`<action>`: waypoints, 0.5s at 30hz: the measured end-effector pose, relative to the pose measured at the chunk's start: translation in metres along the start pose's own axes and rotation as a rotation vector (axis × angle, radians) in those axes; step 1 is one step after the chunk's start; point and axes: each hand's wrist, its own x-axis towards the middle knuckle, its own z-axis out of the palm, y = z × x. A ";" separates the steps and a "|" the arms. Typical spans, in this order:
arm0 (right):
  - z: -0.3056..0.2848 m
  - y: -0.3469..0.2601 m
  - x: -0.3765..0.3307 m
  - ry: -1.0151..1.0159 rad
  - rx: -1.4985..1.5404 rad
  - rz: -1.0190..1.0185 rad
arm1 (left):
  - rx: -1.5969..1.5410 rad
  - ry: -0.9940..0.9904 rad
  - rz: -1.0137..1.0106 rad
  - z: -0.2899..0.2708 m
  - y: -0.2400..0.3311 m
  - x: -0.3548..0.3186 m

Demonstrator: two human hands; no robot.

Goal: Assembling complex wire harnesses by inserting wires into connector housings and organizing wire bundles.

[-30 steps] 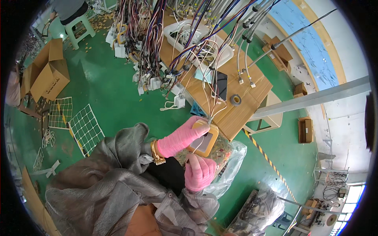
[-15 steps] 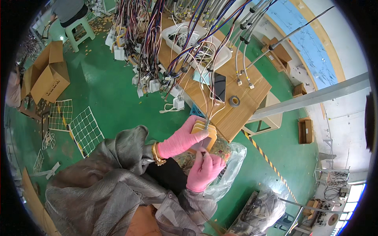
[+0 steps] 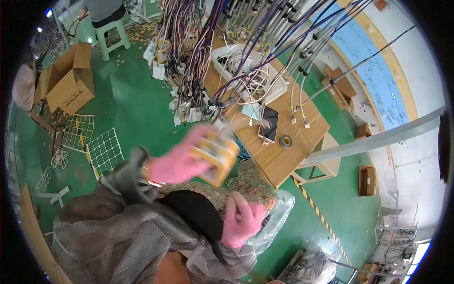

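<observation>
My left hand (image 3: 177,163), in a pink glove and smeared by motion, grips a yellow-and-grey blocky part (image 3: 217,158) with several layered yellow edges. Blur hides its finer detail. My right hand (image 3: 243,220), also gloved in pink, is held lower and to the right, apart from that part. Its fingers are curled in toward the thumb over my lap, and whatever they may pinch is too small to make out. White connectors (image 3: 194,113) on bundled wires (image 3: 201,57) hang beyond my left hand.
A wooden table (image 3: 272,163) bears a phone (image 3: 269,124), a roll of tape (image 3: 285,141) and a white bin (image 3: 279,90) of cables. A slanting grey pole (image 3: 359,135) crosses on the right. An open cardboard box (image 3: 71,87) and white wire grids (image 3: 105,149) are at left.
My left hand has swung left with the yellow part, away from the table and from my right hand. My right hand has dropped slightly. The view has shifted a little.
</observation>
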 end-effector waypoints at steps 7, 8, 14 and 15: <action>0.027 0.056 0.025 0.036 0.054 0.282 | -0.753 0.615 0.422 -0.113 0.150 -0.024; 0.034 0.064 0.033 0.045 0.072 0.264 | -0.647 0.685 0.556 -0.119 0.159 -0.028; 0.069 0.083 0.081 -0.021 0.228 0.277 | -0.268 0.690 0.969 -0.161 0.185 -0.059; 0.073 0.084 0.088 0.003 0.262 0.277 | -0.236 0.673 1.010 -0.170 0.189 -0.066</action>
